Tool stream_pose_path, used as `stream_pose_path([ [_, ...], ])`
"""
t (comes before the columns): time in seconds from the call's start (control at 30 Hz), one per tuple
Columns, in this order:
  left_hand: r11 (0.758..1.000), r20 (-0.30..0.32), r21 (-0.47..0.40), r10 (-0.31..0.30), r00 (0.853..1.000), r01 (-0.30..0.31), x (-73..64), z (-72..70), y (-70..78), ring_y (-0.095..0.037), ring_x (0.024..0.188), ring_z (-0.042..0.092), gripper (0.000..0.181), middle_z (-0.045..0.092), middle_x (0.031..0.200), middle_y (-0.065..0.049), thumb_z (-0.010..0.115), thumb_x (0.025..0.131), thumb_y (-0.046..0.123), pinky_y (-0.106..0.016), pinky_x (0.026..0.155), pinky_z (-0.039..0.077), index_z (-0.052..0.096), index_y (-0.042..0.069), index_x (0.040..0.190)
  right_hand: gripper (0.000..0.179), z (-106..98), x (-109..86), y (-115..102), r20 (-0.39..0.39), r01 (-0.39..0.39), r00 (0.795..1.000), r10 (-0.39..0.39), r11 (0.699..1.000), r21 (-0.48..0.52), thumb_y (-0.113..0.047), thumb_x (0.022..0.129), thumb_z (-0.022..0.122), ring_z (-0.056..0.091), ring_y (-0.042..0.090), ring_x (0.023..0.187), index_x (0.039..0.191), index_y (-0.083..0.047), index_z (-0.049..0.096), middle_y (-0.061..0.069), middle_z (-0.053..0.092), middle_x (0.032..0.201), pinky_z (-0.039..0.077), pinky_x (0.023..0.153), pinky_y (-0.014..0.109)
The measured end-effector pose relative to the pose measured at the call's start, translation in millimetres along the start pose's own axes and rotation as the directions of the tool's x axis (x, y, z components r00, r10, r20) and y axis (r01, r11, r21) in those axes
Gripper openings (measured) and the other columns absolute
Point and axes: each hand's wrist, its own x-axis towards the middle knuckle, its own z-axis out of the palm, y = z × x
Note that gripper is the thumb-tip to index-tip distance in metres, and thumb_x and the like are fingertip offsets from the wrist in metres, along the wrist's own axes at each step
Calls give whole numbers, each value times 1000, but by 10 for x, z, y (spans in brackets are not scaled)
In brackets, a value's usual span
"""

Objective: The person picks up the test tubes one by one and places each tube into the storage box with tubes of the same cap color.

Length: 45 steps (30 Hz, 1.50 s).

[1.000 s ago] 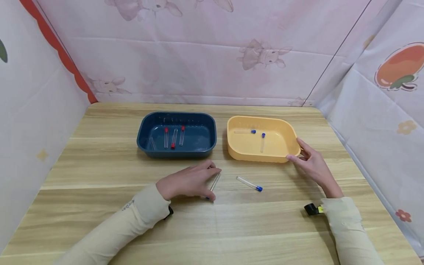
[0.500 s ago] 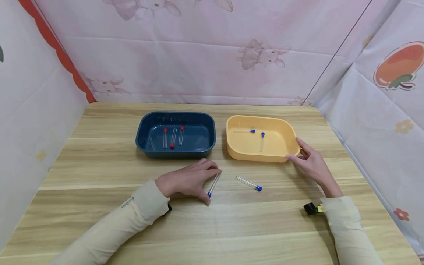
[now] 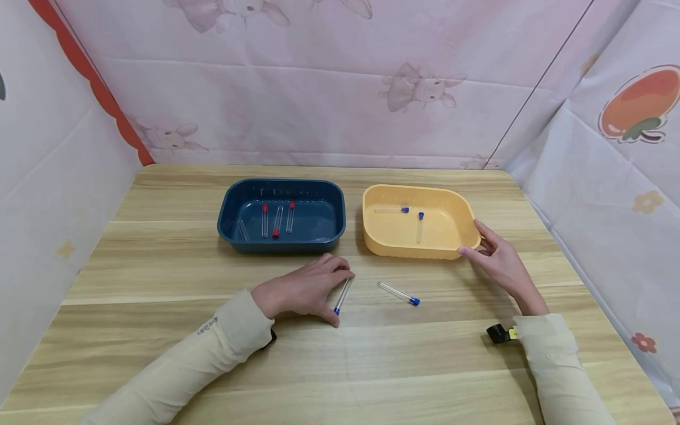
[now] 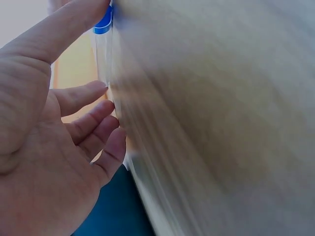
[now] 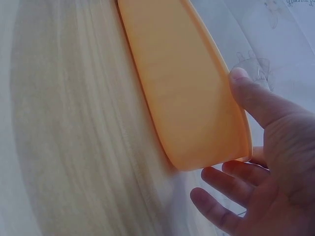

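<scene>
My left hand (image 3: 305,289) spans a clear test tube (image 3: 343,295) on the table, thumb at its blue cap and index fingertip at the far end. In the left wrist view the thumb overlaps the blue cap (image 4: 102,23), and the other fingers lie loosely bent below. My right hand (image 3: 499,262) grips the right front corner of the yellow basin (image 3: 414,250), thumb on the rim and fingers against the outer wall, as the right wrist view also shows. Two blue-capped test tubes lie inside that basin. Another blue-capped test tube (image 3: 398,293) rests between the hands.
Left of the yellow basin stands a dark blue basin (image 3: 281,247) holding several test tubes, some with red caps. Both sit toward the back of the wooden table (image 3: 404,366). Printed cloth walls (image 3: 319,118) enclose the back and sides.
My left thumb has shifted slightly off the tube's cap, so the blue cap now shows more. The right hand and both basins have stayed put.
</scene>
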Motion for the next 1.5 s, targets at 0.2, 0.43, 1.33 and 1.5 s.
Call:
stream_pose_path([
  [0.2,1000,-7,-12,2,1000,-2,17,7,7,-18,133,38,94,46,148,-2,88,78,54,-36,119,34,51,8,150,84,-13,13,4,-2,6,1000,-6,1000,11,-16,98,74,50,47,133,162,0,23,29,30,162,47,86,5],
  [0.43,997,-21,-76,-9,1000,7,38,-87,101,-17,132,40,92,47,150,-1,88,78,53,-36,115,40,50,11,151,82,-5,21,9,1,13,1000,-13,1000,20,-15,99,73,49,48,133,162,1,23,28,29,162,47,87,5],
  [1.33,980,-206,-171,64,976,-100,595,-683,415,-19,136,42,95,45,153,-6,84,82,55,-37,112,44,45,7,153,82,-17,16,-6,7,8,1000,-8,1000,-1,-19,99,73,60,33,124,162,0,23,29,32,160,49,86,7],
  [1.5,974,-237,-198,65,969,-114,740,-738,380,-20,134,44,93,45,150,-7,84,83,53,-36,112,44,44,7,153,83,-23,20,8,2,8,1000,-8,1000,7,-20,98,74,62,0,110,162,-1,25,27,33,161,49,85,7],
])
